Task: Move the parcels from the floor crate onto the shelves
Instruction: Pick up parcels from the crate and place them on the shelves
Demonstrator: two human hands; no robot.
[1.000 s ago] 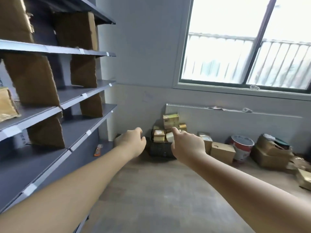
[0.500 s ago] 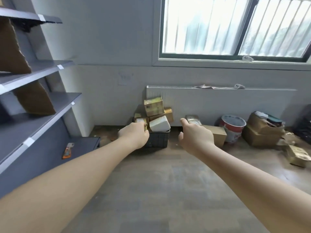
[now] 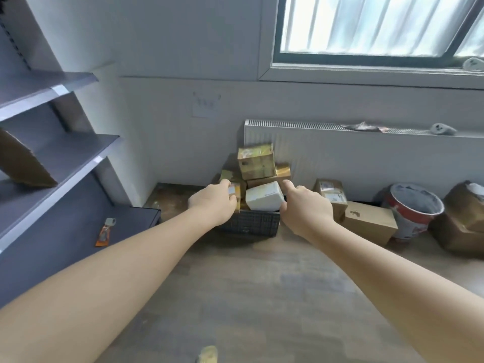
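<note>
A black floor crate (image 3: pixel 248 226) stands against the wall, piled with parcels: a white one (image 3: pixel 264 197) at the front, a brown taped one (image 3: pixel 255 161) on top and a small yellow one (image 3: pixel 237 191) at the left. My left hand (image 3: pixel 213 203) reaches out in front of the crate's left side, fingers loosely curled and holding nothing. My right hand (image 3: pixel 305 205) is stretched out just right of the white parcel, also holding nothing. Whether either hand touches a parcel I cannot tell. Grey shelves (image 3: pixel 65 158) run along the left.
An orange box cutter (image 3: pixel 104 233) lies on the lowest shelf board. A cardboard piece (image 3: pixel 21 163) leans on a shelf. Right of the crate stand brown boxes (image 3: pixel 369 222), a red-and-white bucket (image 3: pixel 413 208) and more cartons. A radiator (image 3: pixel 366 153) is behind.
The view has swung away from the shelves and come closer to the crate. Both outstretched hands now line up with the parcels at its front.
</note>
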